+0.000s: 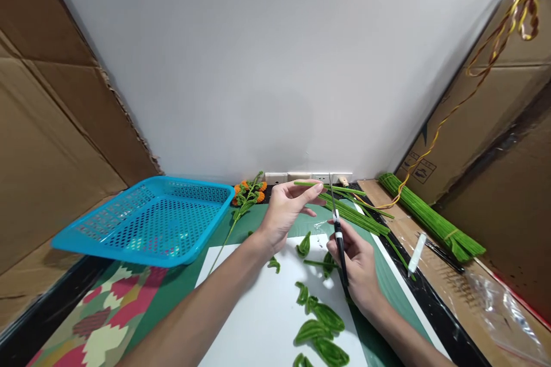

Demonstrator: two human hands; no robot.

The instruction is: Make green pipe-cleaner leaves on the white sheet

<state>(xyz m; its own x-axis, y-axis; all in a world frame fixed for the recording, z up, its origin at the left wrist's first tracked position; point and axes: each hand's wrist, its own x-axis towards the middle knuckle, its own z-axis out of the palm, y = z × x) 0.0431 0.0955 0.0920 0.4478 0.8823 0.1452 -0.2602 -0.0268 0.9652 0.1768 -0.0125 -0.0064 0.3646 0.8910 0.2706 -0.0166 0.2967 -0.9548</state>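
My left hand (289, 206) pinches green pipe cleaners (340, 188) between thumb and fingers, their length running to the right. Closed around the black-and-white handles of scissors (339, 241), my right hand (355, 266) holds the blades pointing up, right by the pipe cleaner. Whether the blades touch it, I cannot tell. Below the hands, several leaf shapes of green pipe cleaner (313, 330) lie on a white sheet (253, 309). More loose pipe cleaners (359, 218) rest behind my right hand.
A blue perforated basket (189, 258) stands at the left. Orange flowers on a green stem (245, 200) lie beside it. At the right are a bundle of green pipe cleaners (430, 215), a white strip (416, 253) and clear plastic bags (508, 309). Twisted wire (439, 129) hangs down there.
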